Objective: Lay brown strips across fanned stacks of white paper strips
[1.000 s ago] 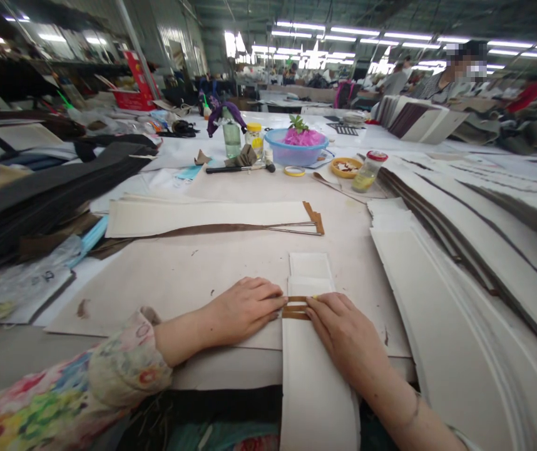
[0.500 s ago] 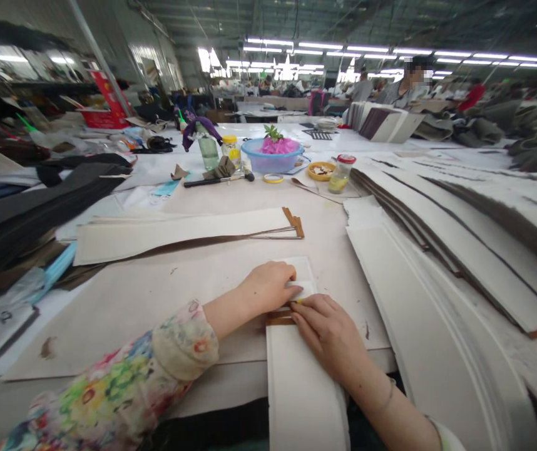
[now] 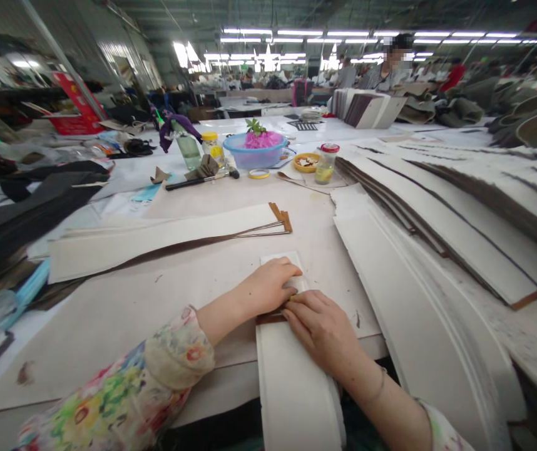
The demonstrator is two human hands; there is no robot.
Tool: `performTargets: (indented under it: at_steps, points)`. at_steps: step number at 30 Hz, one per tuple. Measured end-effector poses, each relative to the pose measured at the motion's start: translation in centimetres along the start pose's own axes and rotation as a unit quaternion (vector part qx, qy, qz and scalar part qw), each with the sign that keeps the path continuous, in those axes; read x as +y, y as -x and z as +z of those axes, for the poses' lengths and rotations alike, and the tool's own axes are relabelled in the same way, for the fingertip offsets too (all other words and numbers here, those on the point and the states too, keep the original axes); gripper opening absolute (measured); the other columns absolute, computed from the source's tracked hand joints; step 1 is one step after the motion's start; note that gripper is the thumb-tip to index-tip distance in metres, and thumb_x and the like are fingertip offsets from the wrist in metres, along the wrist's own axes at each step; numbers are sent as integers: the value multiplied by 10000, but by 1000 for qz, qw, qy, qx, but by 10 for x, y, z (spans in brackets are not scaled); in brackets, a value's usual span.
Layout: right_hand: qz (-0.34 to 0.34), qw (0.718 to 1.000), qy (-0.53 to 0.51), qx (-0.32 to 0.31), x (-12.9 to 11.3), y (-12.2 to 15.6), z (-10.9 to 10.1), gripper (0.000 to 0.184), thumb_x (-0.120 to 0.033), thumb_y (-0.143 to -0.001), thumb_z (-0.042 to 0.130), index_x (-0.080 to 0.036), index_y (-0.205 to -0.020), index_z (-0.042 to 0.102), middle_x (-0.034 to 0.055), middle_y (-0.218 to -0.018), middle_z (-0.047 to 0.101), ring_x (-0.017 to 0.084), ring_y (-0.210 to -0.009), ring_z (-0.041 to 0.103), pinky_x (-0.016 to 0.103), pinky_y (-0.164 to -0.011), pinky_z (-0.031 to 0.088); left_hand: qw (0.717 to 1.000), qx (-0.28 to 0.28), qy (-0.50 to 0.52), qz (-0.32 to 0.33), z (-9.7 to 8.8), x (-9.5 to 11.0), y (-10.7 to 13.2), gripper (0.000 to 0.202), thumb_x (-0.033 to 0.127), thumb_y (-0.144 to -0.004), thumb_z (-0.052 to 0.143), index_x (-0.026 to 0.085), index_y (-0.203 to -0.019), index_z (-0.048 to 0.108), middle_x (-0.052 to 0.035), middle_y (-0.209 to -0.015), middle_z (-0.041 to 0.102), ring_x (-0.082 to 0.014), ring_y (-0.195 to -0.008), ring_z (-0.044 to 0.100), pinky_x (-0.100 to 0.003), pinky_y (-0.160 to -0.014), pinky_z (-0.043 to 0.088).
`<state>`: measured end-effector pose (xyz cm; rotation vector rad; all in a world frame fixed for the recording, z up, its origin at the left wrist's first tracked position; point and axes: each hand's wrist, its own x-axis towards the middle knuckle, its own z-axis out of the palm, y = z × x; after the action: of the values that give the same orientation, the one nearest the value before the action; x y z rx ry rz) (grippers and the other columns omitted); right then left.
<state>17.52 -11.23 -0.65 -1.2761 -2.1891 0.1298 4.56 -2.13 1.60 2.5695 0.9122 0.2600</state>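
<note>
White strip (image 3: 296, 382) lies lengthwise in front of the person, its near part hanging off the table edge (image 3: 231, 385) toward the lap, likely because it is too long for the free space, and its far end resting on a beige sheet (image 3: 156, 294) that covers the work surface. The left hand (image 3: 268, 288) lies palm down over that far end, fingers curled loosely and pressing rather than gripping, which seems to pin the end so it cannot slide. The right hand (image 3: 320, 326) lies flat beside it, fingertips meeting those of the left hand, on a narrow brown band (image 3: 266, 318) that crosses the strip; neither hand is closed round anything. Just beyond the fingers a small white flap (image 3: 278, 258) shows, lined up with the strip. Farther out on the left, long pale strips (image 3: 156, 241) with brown ends (image 3: 281, 217) lie across the sheet. On the right, stacks of white strips (image 3: 390, 269) fan out, overlapped so each edge shows. Across the table, within reach, stand a blue basin (image 3: 255, 158), a yellow dish (image 3: 306, 163), a jar with a red lid (image 3: 327, 164), a ring of tape (image 3: 258, 173) and a brush (image 3: 200, 180). Another person (image 3: 385, 69) works at a far table
</note>
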Motion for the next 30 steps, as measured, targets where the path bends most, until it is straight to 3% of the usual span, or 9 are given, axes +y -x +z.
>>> performTargets:
  at_steps: [9, 19, 24, 30]
  points:
    - [12, 1000, -1, 4, 0, 1, 2, 160, -187, -862, 428, -152, -833, 582, 61, -814, 582, 191, -805, 502, 336, -739, 432, 997, -9, -63, 45, 3, 6, 8, 214, 140, -822, 419, 159, -986, 555, -51, -916, 536, -176, -882, 480, -291, -816, 408]
    - [66, 997, -3, 24, 0, 2, 7, 138, -87, -799, 386, -167, -765, 493, 67, -785, 526, 203, -788, 479, 358, -720, 429, 989, -32, -141, 45, 3, 21, 12, 182, 101, -787, 445, 143, -928, 550, -59, -890, 520, -199, -837, 454, -320, -754, 413]
    - [93, 991, -73, 65, 7, -1, 8, 159, -63, -778, 396, -186, -870, 439, 56, -844, 496, 194, -817, 494, 348, -721, 442, 997, -4, -66, 34, 2, 7, 14, 137, 147, -823, 436, 177, -840, 568, -34, -871, 524, -170, -828, 472, -281, -734, 411]
    - [95, 992, -75, 31, 13, -8, 5, 208, -107, -818, 408, -199, -1005, 423, 61, -894, 503, 198, -823, 524, 368, -731, 461, 998, 30, 54, -14, -2, -20, 30, 181, 201, -767, 561, 174, -945, 571, -42, -944, 546, -177, -918, 485, -295, -831, 394]
